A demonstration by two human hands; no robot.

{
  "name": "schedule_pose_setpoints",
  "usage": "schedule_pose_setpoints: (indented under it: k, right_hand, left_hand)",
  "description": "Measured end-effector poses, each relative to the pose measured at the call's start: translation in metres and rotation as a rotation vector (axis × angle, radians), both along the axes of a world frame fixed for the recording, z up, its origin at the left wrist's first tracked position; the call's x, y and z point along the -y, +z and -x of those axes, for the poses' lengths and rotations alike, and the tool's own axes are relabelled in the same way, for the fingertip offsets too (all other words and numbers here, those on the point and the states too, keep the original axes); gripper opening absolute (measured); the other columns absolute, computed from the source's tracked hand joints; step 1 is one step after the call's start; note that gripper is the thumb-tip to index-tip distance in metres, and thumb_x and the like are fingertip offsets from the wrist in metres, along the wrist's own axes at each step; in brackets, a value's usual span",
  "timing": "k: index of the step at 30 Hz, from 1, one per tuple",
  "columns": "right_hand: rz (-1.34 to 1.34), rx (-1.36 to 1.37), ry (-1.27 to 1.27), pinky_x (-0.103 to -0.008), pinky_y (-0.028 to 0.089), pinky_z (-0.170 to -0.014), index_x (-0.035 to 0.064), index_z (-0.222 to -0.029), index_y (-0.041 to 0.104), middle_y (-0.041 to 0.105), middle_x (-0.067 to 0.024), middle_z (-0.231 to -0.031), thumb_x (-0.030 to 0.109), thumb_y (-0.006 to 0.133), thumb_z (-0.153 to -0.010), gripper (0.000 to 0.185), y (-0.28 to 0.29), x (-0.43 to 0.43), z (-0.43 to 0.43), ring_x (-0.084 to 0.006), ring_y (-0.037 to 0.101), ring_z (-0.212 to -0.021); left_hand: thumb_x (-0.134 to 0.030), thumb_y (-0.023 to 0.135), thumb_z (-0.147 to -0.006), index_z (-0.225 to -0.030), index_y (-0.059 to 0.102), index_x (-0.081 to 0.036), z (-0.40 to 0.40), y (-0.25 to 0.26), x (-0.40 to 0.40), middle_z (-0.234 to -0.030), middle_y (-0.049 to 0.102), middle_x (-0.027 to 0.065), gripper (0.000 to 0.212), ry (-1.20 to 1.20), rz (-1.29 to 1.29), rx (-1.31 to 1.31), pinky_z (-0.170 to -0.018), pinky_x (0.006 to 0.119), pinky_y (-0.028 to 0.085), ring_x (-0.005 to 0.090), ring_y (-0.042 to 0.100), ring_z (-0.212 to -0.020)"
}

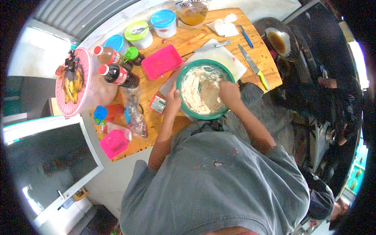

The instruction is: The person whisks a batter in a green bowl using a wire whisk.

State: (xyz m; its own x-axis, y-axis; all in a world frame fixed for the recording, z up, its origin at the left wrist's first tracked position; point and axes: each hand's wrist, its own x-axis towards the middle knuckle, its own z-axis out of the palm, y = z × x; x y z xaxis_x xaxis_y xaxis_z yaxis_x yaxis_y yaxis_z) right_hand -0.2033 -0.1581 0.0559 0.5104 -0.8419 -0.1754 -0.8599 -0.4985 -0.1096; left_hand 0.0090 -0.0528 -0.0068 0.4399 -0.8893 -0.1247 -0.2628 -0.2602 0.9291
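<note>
A round green plastic bowl (231, 70) with pale, streaky batter (191, 94) inside stands at the table's near edge, over a white cutting board (238, 64). My left hand (173, 98) grips the bowl's left rim. Over the right part of the batter is my right hand (230, 93), closed and slightly blurred; whether it holds a utensil is hidden. Left of the bowl lie a pink tray (162, 62) and a small red packet (157, 103). A knife with a yellow-green handle (252, 66) lies to the right, below a blue-handled tool (246, 36).
Lidded tubs (139, 34), sauce bottles (117, 75) and an oil pouch (192, 14) stand farther back. Bananas (72, 82) rest on a pink basket (88, 88) at left. A wok (289, 35) holding oil is at right. Another person's hand (340, 208) shows lower right.
</note>
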Motion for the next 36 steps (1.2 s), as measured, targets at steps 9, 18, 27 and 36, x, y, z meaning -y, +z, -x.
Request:
schedule_pose_setpoints:
  k: [9,18,27,36]
  right_hand:
    - [-0.278,-0.152,0.425,-0.0420,0.052,-0.059,0.0034,-0.079,0.064,0.064,-0.0188,-0.077,0.011,0.053,-0.073,0.015,0.032,-0.026,0.024,-0.0333,0.064,-0.071]
    - [0.102,-0.199,0.094,-0.0350,0.051,-0.052,0.0083,-0.068,0.064,0.063,-0.0122,-0.065,0.012,0.056,-0.071,0.009,0.026,0.005,0.005,-0.0256,0.064,-0.060]
    - [-0.059,-0.065,0.402,-0.0367,0.051,-0.053,0.0051,-0.072,0.064,0.064,-0.0150,-0.072,0.009,0.053,-0.072,0.011,0.020,-0.046,-0.016,-0.0281,0.064,-0.062]
    - [0.023,-0.269,0.021,-0.0350,0.053,-0.056,0.0048,-0.076,0.066,0.064,-0.0138,-0.072,0.013,0.052,-0.078,0.017,0.029,0.014,0.010,-0.0279,0.065,-0.066]
  left_hand:
    - [-0.004,0.041,-0.088,-0.128,0.040,0.000,-0.001,0.004,-0.002,-0.127,0.047,0.0200,0.041,-0.004,-0.030,0.023,-0.096,0.030,0.034,0.0256,0.046,-0.118]
    - [-0.002,0.041,-0.086,-0.128,0.039,0.001,0.016,0.012,-0.004,-0.130,0.042,0.0213,0.042,-0.027,0.041,0.041,-0.097,0.029,0.033,0.0261,0.041,-0.122]
    - [-0.003,0.043,-0.085,-0.127,0.041,0.000,0.008,-0.012,-0.006,-0.127,0.045,0.0223,0.042,-0.012,0.145,0.017,-0.095,0.031,0.036,0.0267,0.046,-0.118]
    - [-0.001,0.047,-0.083,-0.128,0.043,-0.008,0.022,0.028,-0.001,-0.100,0.060,0.0213,0.046,-0.023,0.019,-0.018,-0.082,0.033,0.042,0.0272,0.058,-0.092]
